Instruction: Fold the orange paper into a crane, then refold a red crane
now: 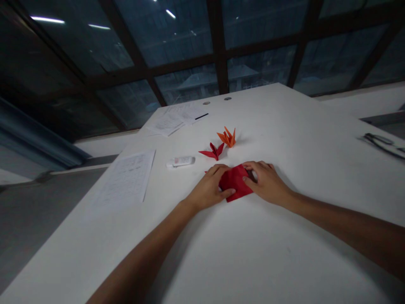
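Between my two hands a folded piece of red paper [238, 184] is held just at the white tabletop. My left hand [211, 188] grips its left side, thumb on the near face and fingers behind. On the right edge, my right hand [265, 180] pinches it with the thumb in front. Beyond the hands stand a red paper crane [215, 151] and an orange paper crane [228, 137]. A small red tip pokes out behind my left fingers; whether it belongs to the same paper I cannot tell.
Left of the cranes lies a white tube [180, 161]. Printed sheets [126, 179] rest near the left edge, with more papers [174, 118] and a black strip [201, 116] farther back. Eyeglasses [379, 141] lie far right. Dark-framed windows [186, 29] rise behind the table [284, 261].
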`<state>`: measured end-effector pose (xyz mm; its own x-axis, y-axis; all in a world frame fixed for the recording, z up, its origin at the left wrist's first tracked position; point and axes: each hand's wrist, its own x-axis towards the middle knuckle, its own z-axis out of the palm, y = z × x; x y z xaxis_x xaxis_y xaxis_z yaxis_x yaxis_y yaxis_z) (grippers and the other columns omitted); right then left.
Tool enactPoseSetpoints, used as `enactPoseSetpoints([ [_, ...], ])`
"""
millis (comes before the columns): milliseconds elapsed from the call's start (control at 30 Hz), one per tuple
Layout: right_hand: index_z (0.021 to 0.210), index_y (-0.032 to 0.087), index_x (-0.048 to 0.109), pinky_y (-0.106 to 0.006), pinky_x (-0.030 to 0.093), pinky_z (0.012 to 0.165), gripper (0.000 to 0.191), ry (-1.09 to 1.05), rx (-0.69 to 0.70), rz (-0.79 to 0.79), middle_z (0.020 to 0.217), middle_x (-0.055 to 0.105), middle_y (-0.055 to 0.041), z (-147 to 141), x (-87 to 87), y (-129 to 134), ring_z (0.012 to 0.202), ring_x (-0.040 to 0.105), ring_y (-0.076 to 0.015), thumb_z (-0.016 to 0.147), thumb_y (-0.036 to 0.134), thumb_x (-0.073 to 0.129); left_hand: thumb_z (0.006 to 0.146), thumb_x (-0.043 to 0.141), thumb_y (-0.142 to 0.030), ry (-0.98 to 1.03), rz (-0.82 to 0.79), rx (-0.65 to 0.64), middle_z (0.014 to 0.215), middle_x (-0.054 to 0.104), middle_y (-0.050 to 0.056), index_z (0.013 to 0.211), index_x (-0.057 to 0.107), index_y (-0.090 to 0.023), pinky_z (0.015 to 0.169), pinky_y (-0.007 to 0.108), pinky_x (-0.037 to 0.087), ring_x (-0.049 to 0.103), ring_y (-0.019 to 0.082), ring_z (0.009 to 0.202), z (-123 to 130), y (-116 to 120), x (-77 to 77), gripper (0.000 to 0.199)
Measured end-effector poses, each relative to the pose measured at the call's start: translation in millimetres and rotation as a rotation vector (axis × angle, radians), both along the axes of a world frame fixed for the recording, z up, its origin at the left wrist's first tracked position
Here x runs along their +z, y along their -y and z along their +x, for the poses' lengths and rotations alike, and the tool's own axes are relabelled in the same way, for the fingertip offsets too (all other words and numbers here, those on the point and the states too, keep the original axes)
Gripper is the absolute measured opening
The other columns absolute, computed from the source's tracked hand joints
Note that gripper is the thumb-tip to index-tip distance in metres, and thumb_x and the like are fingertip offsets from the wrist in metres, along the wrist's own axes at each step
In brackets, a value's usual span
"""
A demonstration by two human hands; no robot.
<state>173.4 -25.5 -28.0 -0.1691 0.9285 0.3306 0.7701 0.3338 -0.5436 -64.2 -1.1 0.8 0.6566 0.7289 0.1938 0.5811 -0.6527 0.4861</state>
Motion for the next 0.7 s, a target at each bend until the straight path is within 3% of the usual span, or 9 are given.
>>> enactPoseSetpoints([
  [100, 0.123, 0.025, 0.060, -0.049, 0.042, 0.101, 0.036, -0.061, 0.012, -0.012, 0.113, 0.076, -0.0058, -0.7, 1.9, 1.3, 0.111, 0.065, -0.0286, 0.087, 0.022, 0.064, 0.083, 0.079, -0.043, 0.000, -0.042, 0.041, 0.146, 0.055, 0.013, 0.146, 0.048, -0.020, 0.118, 0.048, 0.041, 0.052, 0.030, 0.135, -0.6, -1.6, -1.6, 0.074],
  [267, 0.122, 0.023, 0.058, -0.042, 0.047, 0.092, 0.038, -0.157, 0.021, -0.012, 0.093, 0.075, -0.0019, -0.3, 3.7, 1.9, 0.089, 0.069, -0.0221, 0.085, 0.019, 0.066, 0.078, 0.083, -0.041, 0.025, -0.079, 0.090, 0.134, 0.063, 0.013, 0.145, 0.051, -0.021, 0.103, 0.045, 0.051, 0.062, 0.029, 0.116, -2.5, -4.5, -6.3, 0.077],
  [367, 0.122, 0.022, 0.059, -0.033, 0.049, 0.075, 0.038, -0.197, 0.060, -0.047, 0.080, 0.071, 0.0023, -0.2, 4.3, 2.0, 0.069, 0.065, -0.0165, 0.085, 0.018, 0.066, 0.080, 0.082, -0.036, 0.088, -0.069, 0.087, 0.128, 0.066, 0.011, 0.141, 0.055, -0.021, 0.091, 0.039, 0.054, 0.065, 0.023, 0.099, -2.3, -6.1, -9.4, 0.069],
  [433, 0.121, 0.022, 0.061, -0.031, 0.048, 0.072, 0.037, -0.193, 0.088, -0.035, 0.076, 0.069, 0.0040, -0.3, 4.9, 2.3, 0.065, 0.063, -0.0153, 0.085, 0.017, 0.066, 0.086, 0.075, -0.031, 0.138, -0.071, 0.094, 0.117, 0.069, 0.008, 0.136, 0.059, -0.021, 0.082, 0.034, 0.054, 0.064, 0.018, 0.085, -1.3, -6.4, -10.2, 0.054],
  [500, 0.113, 0.023, 0.065, -0.034, 0.049, 0.076, 0.029, -0.137, 0.119, 0.009, 0.076, 0.070, 0.0027, -0.4, 5.6, 2.9, 0.070, 0.064, -0.0170, 0.085, 0.016, 0.067, 0.092, 0.067, -0.028, 0.185, -0.060, 0.101, 0.105, 0.071, 0.006, 0.124, 0.066, -0.022, 0.076, 0.031, 0.053, 0.061, 0.015, 0.076, 0.0, -6.3, -10.0, 0.033],
  [567, 0.101, 0.023, 0.067, -0.038, 0.048, 0.083, 0.017, -0.052, 0.162, 0.071, 0.083, 0.072, -0.0011, -0.8, 6.2, 4.1, 0.081, 0.066, -0.0204, 0.086, 0.016, 0.067, 0.097, 0.060, -0.027, 0.211, -0.024, 0.093, 0.099, 0.071, 0.005, 0.111, 0.071, -0.021, 0.078, 0.030, 0.053, 0.063, 0.015, 0.080, 1.1, -6.2, -9.5, 0.019],
  [700, 0.104, 0.022, 0.067, -0.042, 0.047, 0.092, 0.016, 0.021, 0.234, 0.170, 0.101, 0.073, -0.0065, -2.5, 7.3, 8.5, 0.098, 0.066, -0.0243, 0.090, 0.014, 0.063, 0.097, 0.057, -0.020, 0.192, 0.060, 0.060, 0.101, 0.071, 0.006, 0.103, 0.072, -0.021, 0.090, 0.033, 0.053, 0.066, 0.019, 0.096, 2.6, -5.9, -9.7, 0.017],
])
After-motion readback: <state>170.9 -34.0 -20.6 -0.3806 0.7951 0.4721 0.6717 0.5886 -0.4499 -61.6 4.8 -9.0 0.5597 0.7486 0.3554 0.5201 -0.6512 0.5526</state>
